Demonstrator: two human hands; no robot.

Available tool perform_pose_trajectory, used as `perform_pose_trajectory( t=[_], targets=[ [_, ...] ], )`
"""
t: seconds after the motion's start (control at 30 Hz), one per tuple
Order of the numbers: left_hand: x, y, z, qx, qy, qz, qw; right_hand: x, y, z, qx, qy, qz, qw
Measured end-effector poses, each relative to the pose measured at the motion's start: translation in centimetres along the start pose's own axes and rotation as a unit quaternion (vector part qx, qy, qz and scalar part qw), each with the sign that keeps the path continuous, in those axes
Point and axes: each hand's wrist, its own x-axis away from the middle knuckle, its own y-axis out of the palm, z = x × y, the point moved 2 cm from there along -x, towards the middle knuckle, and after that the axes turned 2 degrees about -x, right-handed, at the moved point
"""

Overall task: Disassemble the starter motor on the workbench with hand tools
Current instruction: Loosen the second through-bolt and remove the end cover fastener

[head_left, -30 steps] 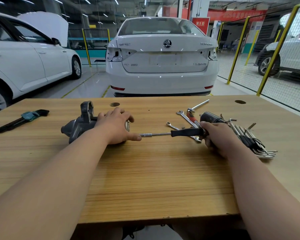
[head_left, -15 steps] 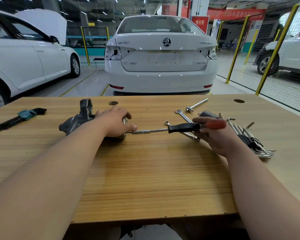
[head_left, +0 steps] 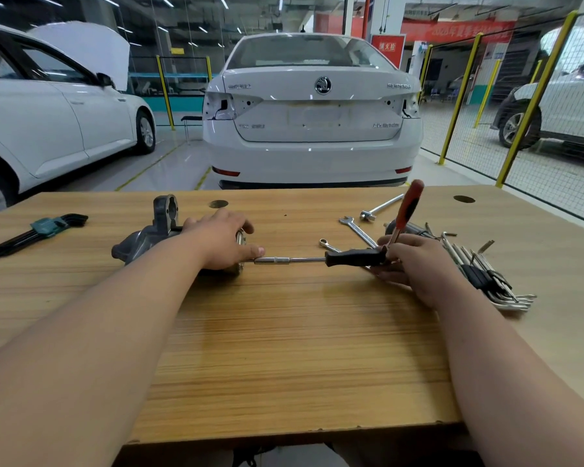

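The grey starter motor lies on its side on the wooden workbench, left of centre. My left hand rests over its right end, fingers curled on the body. A black-handled socket driver lies level, its chrome shaft reaching the motor's end under my left thumb. My right hand holds the back of that black handle and also a red-handled tool, which sticks up and tilts away from me.
A set of black hex keys in a green holder lies far left. Chrome wrenches, a T-bar and a fan of hex keys crowd the right side. White cars stand beyond the bench's far edge.
The red-handled tool in my right hand has swung up from lying flat to standing steeply. The driver's shaft has moved left against the motor. My left hand stays on the motor.
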Motion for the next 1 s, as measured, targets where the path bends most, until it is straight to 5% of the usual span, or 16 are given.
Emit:
perform_pose_trajectory(
  t=[0.33,0.47,0.63,0.87,1.0],
  targets=[
    [-0.2,0.1,0.1,0.01,0.0,0.008,1.0,0.3,0.2,0.0,0.059,-0.05,0.027,0.997],
    [1.1,1.1,-0.6,-0.031,0.064,0.141,0.988,0.1,0.3,-0.2,0.021,-0.047,0.023,0.998],
    [3.3,2.4,0.5,-0.106,0.19,0.337,0.916,0.3,0.7,-0.4,-0.022,-0.03,0.001,0.999],
    [4.3,3.7,1.0,-0.018,0.12,0.377,0.918,0.1,0.8,-0.3,-0.081,-0.044,-0.007,0.996],
    [4.6,4.2,0.6,0.036,0.062,0.278,0.958,0.0,0.7,-0.2,-0.075,-0.038,-0.013,0.996]
  ],
)
